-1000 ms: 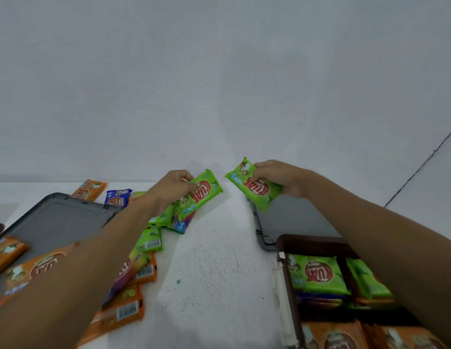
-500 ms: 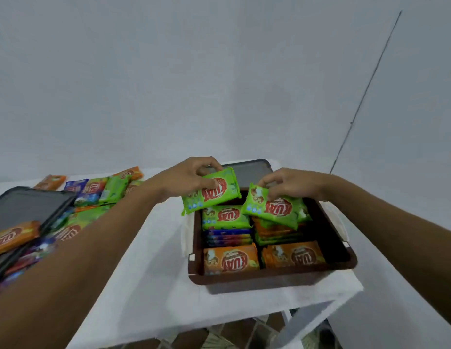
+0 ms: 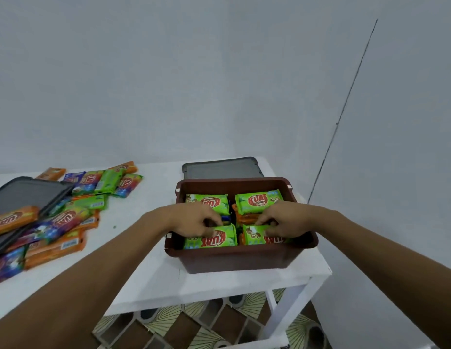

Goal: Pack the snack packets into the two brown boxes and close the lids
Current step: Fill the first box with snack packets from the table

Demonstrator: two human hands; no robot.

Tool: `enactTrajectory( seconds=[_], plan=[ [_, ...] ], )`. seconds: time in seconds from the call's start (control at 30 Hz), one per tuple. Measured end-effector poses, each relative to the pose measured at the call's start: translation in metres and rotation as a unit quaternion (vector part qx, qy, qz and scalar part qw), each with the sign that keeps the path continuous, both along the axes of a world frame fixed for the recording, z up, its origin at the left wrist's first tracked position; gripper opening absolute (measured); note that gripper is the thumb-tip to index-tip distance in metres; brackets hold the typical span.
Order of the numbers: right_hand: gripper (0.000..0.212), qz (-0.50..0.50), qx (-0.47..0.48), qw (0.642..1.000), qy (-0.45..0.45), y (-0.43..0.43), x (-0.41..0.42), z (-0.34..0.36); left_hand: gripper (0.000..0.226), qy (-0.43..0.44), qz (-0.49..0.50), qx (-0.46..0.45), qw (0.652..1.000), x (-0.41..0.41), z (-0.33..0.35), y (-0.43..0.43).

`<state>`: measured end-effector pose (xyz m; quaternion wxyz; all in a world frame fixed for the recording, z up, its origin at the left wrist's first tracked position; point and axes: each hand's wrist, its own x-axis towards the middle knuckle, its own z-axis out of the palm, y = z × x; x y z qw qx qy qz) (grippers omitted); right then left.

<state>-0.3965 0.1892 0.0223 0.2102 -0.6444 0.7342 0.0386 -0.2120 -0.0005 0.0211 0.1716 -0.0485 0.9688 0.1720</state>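
White table [image 3: 154,260], brown box [image 3: 234,260], left hand [image 3: 194,220] pinching near-left green packet [image 3: 214,241], right hand [image 3: 285,220] pinching near-right green packet [image 3: 257,236], forearms outstretched

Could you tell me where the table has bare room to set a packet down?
The white table is bare in the strip between the loose snack packets and the brown box, and along its front edge before the box. The left side is crowded with packets and a grey lid.

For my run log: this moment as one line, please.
left hand holds left green packet in brown box | right hand holds right green packet beside it | lid off, behind box | loose packets on table
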Motion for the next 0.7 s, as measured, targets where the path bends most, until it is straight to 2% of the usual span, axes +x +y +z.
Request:
enactTrajectory(
  seconds=[0.2,0.47,0.6,0.7],
  plan=[
    [0.037,-0.003,-0.02,0.999,0.027,0.007,0.005,-0.002,0.028,-0.006,0.007,-0.013,1.0,0.005,-0.001,0.001],
    [0.037,0.013,-0.019,1.0,0.017,0.003,0.007,-0.005,0.023,-0.045,0.026,0.028,0.998,0.008,0.003,-0.003],
    [0.039,-0.015,-0.085,0.996,-0.018,0.004,0.005,-0.011,0.033,-0.026,0.023,0.026,0.999,0.008,-0.001,-0.002],
    [0.039,-0.042,-0.156,0.987,-0.019,0.002,-0.001,-0.012,0.036,0.015,0.044,0.065,0.997,0.008,-0.004,-0.004]
  ],
)
